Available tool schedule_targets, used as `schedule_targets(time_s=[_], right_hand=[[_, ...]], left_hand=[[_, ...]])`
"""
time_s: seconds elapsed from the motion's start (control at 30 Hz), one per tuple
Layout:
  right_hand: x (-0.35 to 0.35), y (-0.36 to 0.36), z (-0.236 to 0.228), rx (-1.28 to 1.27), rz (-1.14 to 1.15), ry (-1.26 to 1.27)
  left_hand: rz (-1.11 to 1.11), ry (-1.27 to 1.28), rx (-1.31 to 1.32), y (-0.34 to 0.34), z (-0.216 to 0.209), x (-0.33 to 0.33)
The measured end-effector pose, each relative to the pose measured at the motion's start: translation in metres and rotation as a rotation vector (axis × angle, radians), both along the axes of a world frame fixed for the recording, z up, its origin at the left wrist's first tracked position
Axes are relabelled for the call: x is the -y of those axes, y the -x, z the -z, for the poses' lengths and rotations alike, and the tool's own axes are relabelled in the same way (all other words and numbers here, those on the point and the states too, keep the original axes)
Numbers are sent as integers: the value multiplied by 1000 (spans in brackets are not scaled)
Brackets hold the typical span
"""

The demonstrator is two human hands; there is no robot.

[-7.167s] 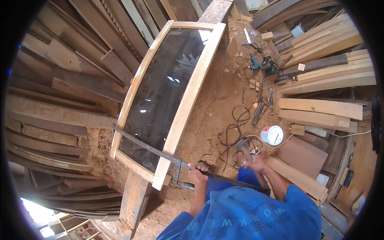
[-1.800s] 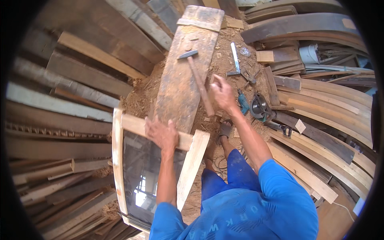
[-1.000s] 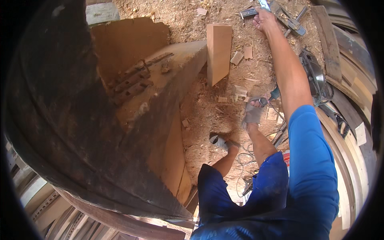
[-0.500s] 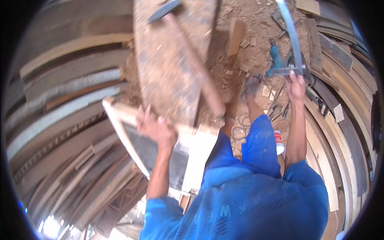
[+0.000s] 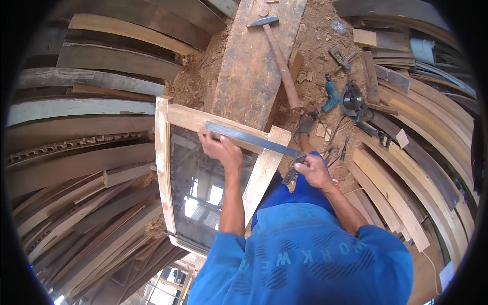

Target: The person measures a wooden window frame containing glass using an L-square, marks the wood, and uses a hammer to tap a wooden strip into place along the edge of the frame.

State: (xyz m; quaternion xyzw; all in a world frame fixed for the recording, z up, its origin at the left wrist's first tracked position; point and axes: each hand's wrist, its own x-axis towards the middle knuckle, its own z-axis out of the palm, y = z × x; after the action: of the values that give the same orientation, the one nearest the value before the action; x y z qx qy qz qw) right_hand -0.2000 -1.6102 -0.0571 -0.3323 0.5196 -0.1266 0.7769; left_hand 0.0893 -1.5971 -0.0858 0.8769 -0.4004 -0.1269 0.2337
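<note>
A wooden frame with a dark glass panel (image 5: pixel 195 178) leans at the near end of a plank. Across its top rail (image 5: pixel 190 118) and right corner lies the steel blade of a carpenter's square (image 5: pixel 254 140). My right hand (image 5: pixel 316 173) grips the square by its short stock, just beyond the right stile (image 5: pixel 264 173). My left hand (image 5: pixel 223 151) is closed at the blade's left part, fingertips at its lower edge by the rail; its grip is partly hidden. A hammer (image 5: pixel 279 63) rests on the plank beyond, its handle toward me.
The worn plank (image 5: pixel 241 76) runs away from me over sawdust. A teal drill (image 5: pixel 331 96) and a circular saw (image 5: pixel 352 100) lie on the floor at right, near my foot (image 5: pixel 306 124). Stacked boards (image 5: pixel 86 124) line the left side; more boards (image 5: pixel 422 127) line the right.
My right hand has brought the carpenter's square from the far right down across the frame. My left hand has shifted from the frame rail to the blade. The view has turned.
</note>
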Motion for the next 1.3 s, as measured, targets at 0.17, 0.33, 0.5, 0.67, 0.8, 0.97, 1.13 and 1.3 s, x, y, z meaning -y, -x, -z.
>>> schedule_targets(time_s=[0.17, 0.33, 0.5, 0.67, 0.8, 0.97, 1.13, 1.3], right_hand=[[-10, -27, -1, -99, -124, 16], [-2, -48, -2, -20, 16, -34], [-13, -47, 8, -12, 103, -10], [-8, -49, 4, -84, 108, 2], [-3, -53, -3, -76, 124, 5], [-3, -51, 1, -73, 128, 5], [-2, -49, 3, -155, 80, 38], [-1, -53, 0, -171, 81, 34]], left_hand=[[267, 214, -243, 61, -36, -55], [552, -123, -219, 98, -50, -58], [476, 0, -137, 100, -33, -60], [464, -19, -102, 101, -34, -55], [441, 26, -79, 101, -31, -54], [408, 11, -59, 103, -31, -54], [395, 12, -83, 103, -32, -53], [405, 21, -69, 103, -29, -55]])
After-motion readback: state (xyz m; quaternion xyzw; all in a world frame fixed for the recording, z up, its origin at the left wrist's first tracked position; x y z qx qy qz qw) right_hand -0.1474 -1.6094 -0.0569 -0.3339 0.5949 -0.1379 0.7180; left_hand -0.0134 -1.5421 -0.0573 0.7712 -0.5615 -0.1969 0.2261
